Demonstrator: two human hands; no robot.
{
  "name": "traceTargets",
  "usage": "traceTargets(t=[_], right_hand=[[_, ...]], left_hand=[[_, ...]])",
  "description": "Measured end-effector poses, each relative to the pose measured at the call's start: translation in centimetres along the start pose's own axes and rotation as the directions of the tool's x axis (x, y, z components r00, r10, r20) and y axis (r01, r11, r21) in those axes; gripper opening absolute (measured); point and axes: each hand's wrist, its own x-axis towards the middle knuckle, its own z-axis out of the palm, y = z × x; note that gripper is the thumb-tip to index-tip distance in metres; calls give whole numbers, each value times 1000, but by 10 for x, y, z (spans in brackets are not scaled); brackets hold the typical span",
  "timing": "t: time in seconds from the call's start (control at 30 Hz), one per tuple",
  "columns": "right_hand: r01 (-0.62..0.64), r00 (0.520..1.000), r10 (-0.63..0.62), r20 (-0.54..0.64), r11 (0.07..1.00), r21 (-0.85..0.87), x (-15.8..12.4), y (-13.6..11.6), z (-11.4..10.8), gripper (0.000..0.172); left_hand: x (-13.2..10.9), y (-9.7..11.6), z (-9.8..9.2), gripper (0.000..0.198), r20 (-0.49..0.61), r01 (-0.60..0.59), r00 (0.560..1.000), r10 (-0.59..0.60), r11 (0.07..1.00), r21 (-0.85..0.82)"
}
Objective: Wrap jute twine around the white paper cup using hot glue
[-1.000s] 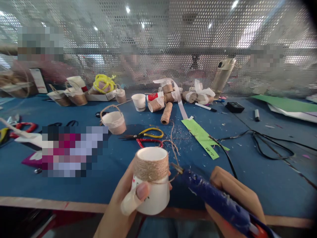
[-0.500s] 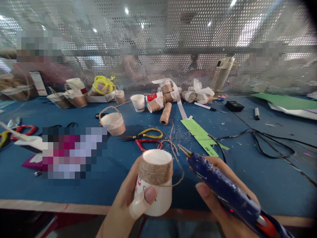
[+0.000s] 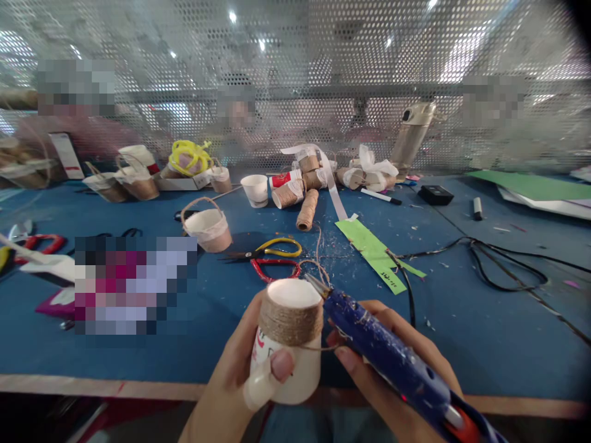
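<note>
A white paper cup (image 3: 295, 375) with brown twine (image 3: 292, 321) wound around its upper part is gripped in my left hand (image 3: 237, 375), the thumb across its front. My right hand (image 3: 406, 363) holds a blue glue gun (image 3: 388, 354), its metal tip beside the cup's rim on the right. A loose strand of twine runs from the winding to my right fingers. Beyond the cup lie scissors (image 3: 277, 258) with yellow and red handles. The twine spool (image 3: 307, 210) lies farther back.
A twine-covered cup basket (image 3: 210, 229) stands left of the scissors. More cups (image 3: 255, 190) line the back, before a perforated metal screen (image 3: 286, 61). Green paper (image 3: 372, 253) and a black cable (image 3: 498, 286) lie to the right, with a bottle (image 3: 414, 136) behind.
My right hand has moved left with the glue gun, bringing its tip close to the cup's rim. Its fingers now meet the loose twine. My left hand and the cup stay nearly still.
</note>
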Motion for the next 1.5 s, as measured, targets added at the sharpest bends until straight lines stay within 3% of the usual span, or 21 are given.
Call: traceTargets(t=[0.2,0.53,0.7,0.87,1.13,1.27,1.5], right_hand=[[6,1000,-7,20,1000,14,0,2,2,6],[-36,999,35,20,999,31,-5,6,-1,13],[-22,998,21,-60,1000,-22,-6,2,-2,20],[7,999,-8,-40,1000,-20,-2,0,1,8],[56,996,-56,-64,998,-16,-1,-2,4,11],[33,997,-35,-63,999,-24,-1,-2,5,3],[64,995,-64,-78,998,-10,-2,3,4,15]], left_hand=[[-1,2,1,57,37,7,999,-7,1000,-1],[-4,8,15,50,65,-18,998,20,999,-42],[-3,6,14,49,104,-7,994,17,995,-99],[-2,4,11,50,144,-52,987,65,994,-91],[-4,3,10,51,158,-73,984,81,996,-54],[-6,5,13,49,152,-73,985,81,995,-62],[-5,5,12,47,148,-61,987,71,996,-68]])
